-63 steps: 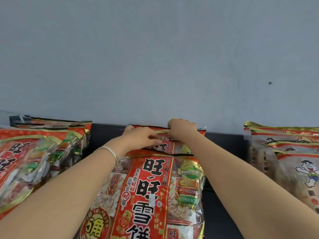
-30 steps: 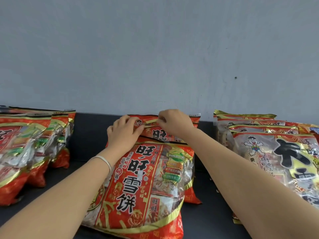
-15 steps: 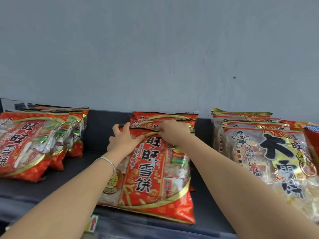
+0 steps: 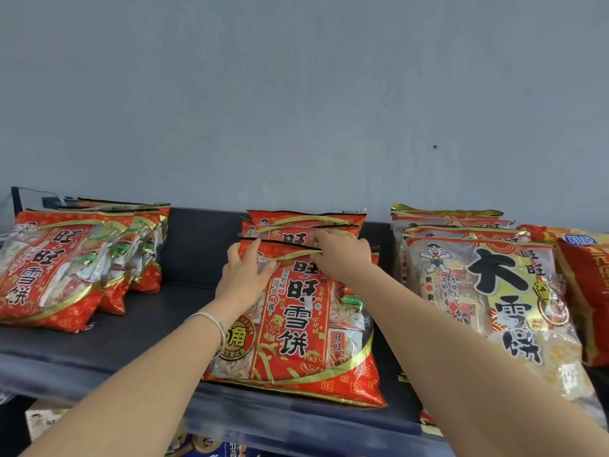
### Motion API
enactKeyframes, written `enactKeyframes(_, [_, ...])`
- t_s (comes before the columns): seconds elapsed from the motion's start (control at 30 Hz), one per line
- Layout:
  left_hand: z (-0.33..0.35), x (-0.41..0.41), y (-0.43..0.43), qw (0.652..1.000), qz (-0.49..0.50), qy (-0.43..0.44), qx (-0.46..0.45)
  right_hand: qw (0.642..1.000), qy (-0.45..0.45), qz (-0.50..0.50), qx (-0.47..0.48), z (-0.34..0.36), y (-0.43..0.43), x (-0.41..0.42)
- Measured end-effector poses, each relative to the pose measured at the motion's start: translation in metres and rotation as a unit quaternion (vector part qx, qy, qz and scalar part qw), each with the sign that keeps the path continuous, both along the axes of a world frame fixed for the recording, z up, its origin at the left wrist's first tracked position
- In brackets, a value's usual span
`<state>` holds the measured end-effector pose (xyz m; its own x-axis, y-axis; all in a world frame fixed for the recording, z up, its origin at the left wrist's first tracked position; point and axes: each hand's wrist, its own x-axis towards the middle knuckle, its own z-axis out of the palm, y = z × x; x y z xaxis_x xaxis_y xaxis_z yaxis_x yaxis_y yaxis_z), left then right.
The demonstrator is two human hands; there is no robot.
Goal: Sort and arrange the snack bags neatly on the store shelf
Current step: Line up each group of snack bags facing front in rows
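Observation:
A red and gold snack bag (image 4: 296,341) leans at the front of the middle row on the dark shelf (image 4: 138,328). My left hand (image 4: 242,278) lies on its upper left corner, thumb spread over the front and fingers over the top edge. My right hand (image 4: 342,255) pinches the top seam near the middle. Two more red bags (image 4: 306,221) stand behind it.
A row of the same red bags (image 4: 52,265) leans at the left. At the right stands a row of clear bags with big black characters (image 4: 494,291), then a red and yellow bag (image 4: 586,285). A grey wall rises behind. A lower shelf shows below.
My view has pulled back and down, so the shelf's front edge shows. My hands moved from the rear bags to the top of the front bag, which now leans further forward.

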<state>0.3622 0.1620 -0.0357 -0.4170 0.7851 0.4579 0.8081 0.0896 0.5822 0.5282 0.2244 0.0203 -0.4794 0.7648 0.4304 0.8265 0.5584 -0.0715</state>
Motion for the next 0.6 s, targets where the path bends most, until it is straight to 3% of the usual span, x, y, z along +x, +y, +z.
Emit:
enactKeyframes(0.17, [0.004,0.010,-0.007,0.993,0.054,0.107,-0.004,1.000,-0.006,0.002,0.008,0.001,-0.006,0.003])
enactKeyframes(0.43, [0.019,-0.003,0.000,0.985,0.032,0.168,0.003,0.999,0.000,-0.003,0.045,0.008,0.002,-0.011])
enactKeyframes(0.6, [0.030,-0.009,0.021,0.975,0.019,0.220,0.016,1.000,-0.007,-0.020,0.020,0.015,0.014,-0.022])
